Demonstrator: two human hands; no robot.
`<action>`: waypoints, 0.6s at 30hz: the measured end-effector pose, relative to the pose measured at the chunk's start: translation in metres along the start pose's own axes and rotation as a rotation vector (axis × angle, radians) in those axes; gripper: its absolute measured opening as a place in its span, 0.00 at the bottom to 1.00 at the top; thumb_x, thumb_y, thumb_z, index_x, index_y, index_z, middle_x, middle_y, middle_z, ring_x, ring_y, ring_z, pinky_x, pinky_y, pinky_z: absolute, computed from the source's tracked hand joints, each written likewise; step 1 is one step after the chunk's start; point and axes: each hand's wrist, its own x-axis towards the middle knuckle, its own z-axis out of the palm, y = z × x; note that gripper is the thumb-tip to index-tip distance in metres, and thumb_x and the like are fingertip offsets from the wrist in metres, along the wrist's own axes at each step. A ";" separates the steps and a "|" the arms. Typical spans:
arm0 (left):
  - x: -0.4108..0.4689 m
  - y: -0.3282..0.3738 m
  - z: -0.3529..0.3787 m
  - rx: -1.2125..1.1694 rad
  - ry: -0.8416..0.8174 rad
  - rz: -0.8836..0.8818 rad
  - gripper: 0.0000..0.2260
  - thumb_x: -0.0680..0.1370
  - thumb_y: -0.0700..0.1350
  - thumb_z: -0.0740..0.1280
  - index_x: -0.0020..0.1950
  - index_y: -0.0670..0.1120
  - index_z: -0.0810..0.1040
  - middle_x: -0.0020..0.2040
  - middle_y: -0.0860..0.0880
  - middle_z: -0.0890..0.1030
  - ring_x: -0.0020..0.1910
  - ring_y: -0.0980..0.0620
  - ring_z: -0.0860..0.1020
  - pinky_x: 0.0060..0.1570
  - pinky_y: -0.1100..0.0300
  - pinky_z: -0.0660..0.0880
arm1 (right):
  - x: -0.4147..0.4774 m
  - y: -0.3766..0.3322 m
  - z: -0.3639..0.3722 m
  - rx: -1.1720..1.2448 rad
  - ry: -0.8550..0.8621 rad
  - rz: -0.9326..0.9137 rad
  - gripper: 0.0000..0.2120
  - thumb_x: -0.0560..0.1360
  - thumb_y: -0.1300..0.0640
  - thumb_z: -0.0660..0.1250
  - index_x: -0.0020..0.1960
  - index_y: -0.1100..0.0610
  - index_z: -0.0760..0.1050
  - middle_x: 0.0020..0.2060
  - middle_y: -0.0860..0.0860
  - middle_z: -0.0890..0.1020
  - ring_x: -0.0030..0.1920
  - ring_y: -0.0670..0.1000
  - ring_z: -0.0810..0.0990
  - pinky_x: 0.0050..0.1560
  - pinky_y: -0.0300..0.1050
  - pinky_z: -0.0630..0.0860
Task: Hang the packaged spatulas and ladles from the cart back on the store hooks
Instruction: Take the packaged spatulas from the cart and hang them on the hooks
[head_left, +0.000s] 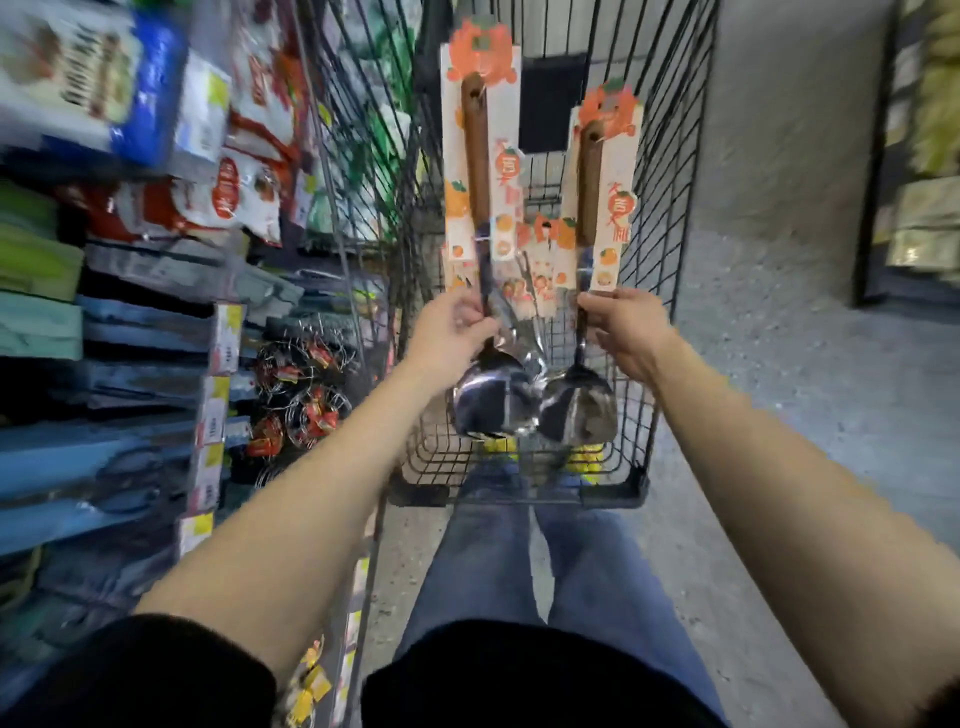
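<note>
Head view | left hand (453, 332) fingers clamp steel ladle (491, 364) | right hand (626, 330) fingers clamp flat spatula (584, 387)

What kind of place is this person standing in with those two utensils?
Most likely a shop aisle, probably a supermarket or household goods store. A black wire shopping cart stands in front, shelves on the left carry packaged goods and yellow price tags, and both utensils are still on printed retail cards.

one ladle (485, 291), one spatula (582, 322), one cart (524, 467)
</note>
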 end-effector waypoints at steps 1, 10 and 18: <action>-0.008 0.005 -0.009 -0.006 0.007 0.018 0.08 0.78 0.39 0.73 0.55 0.46 0.77 0.46 0.50 0.80 0.43 0.56 0.79 0.50 0.58 0.80 | -0.011 -0.008 -0.002 -0.029 -0.027 -0.016 0.05 0.77 0.67 0.68 0.51 0.60 0.79 0.41 0.52 0.88 0.39 0.48 0.86 0.34 0.38 0.77; -0.098 0.067 -0.052 -0.071 0.141 0.137 0.11 0.78 0.41 0.73 0.53 0.53 0.75 0.41 0.52 0.81 0.40 0.52 0.80 0.54 0.48 0.79 | -0.098 -0.072 0.009 -0.131 -0.213 -0.225 0.05 0.78 0.68 0.68 0.51 0.61 0.80 0.44 0.55 0.86 0.42 0.52 0.85 0.43 0.44 0.83; -0.212 0.082 -0.042 -0.264 0.432 0.154 0.11 0.79 0.40 0.72 0.59 0.48 0.75 0.42 0.50 0.78 0.43 0.48 0.78 0.50 0.46 0.80 | -0.179 -0.098 0.023 -0.307 -0.429 -0.372 0.15 0.76 0.64 0.71 0.61 0.68 0.77 0.48 0.59 0.83 0.47 0.55 0.83 0.47 0.48 0.82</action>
